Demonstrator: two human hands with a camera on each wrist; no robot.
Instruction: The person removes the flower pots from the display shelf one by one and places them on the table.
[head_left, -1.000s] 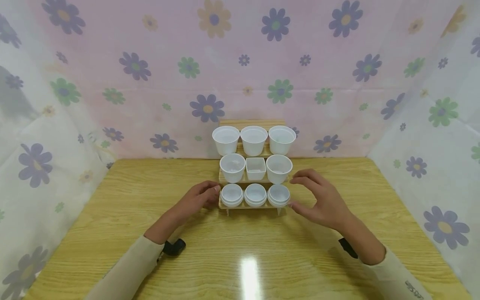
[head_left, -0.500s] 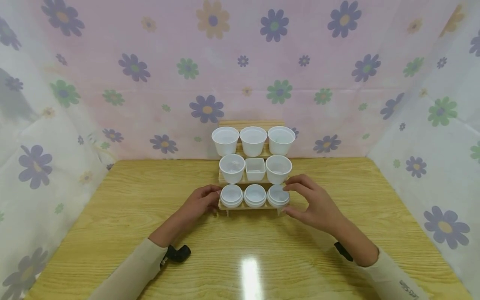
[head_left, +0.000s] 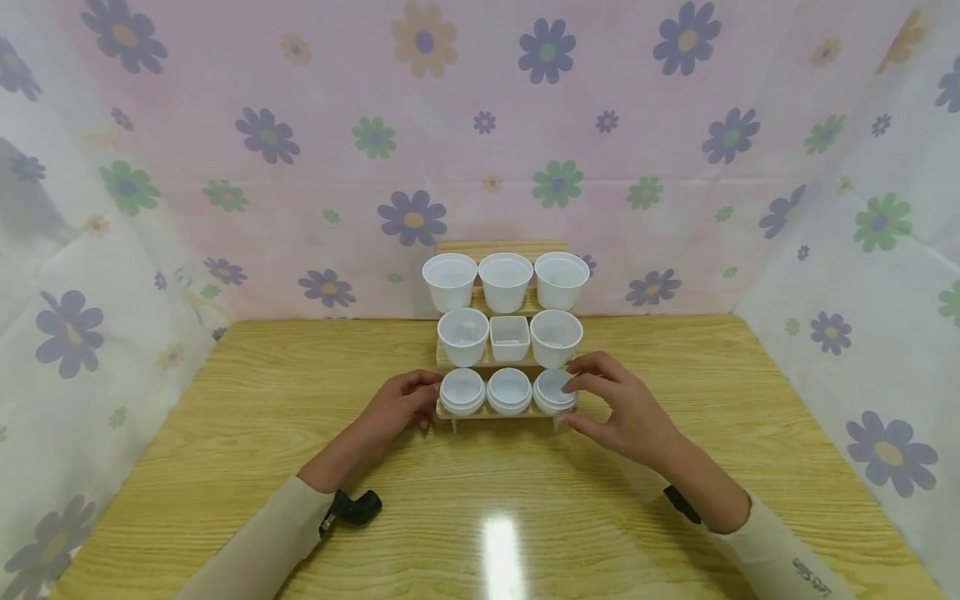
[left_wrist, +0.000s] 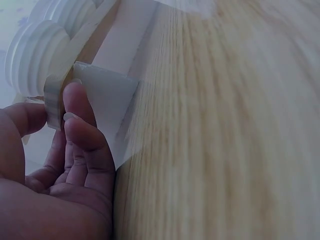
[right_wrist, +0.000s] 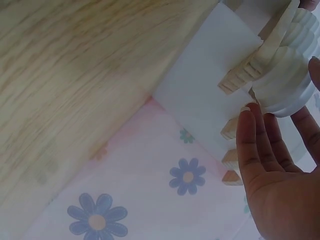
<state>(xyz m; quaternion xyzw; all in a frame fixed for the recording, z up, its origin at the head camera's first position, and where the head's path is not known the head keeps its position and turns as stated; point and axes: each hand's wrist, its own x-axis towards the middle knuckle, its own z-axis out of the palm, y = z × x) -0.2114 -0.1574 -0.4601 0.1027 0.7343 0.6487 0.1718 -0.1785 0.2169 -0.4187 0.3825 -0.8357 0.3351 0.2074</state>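
Note:
A tiered wooden stand (head_left: 525, 247) on the table holds white plastic cups in three rows. At its lowest shelf, my left hand (head_left: 393, 408) pinches the left end of the board; the left wrist view shows the thumb on one face of the wood (left_wrist: 54, 102) and fingers on the other. My right hand (head_left: 633, 412) is around the front-row right cup (head_left: 553, 393), an index fingertip over its rim and the thumb low at its front. Beside that cup stand the front middle cup (head_left: 510, 392) and front left cup (head_left: 462, 392).
The middle row has two round cups, such as the left one (head_left: 462, 337), and a square cup (head_left: 510, 337) between them. Three larger cups, one in the centre (head_left: 506, 282), fill the top row. Behind the wooden table (head_left: 450, 517) hangs a flowered cloth (head_left: 480, 150).
My right hand has moved left from beside the stand onto the front right cup. My left hand has shifted slightly and stays at the shelf's left end. Every cup keeps its place.

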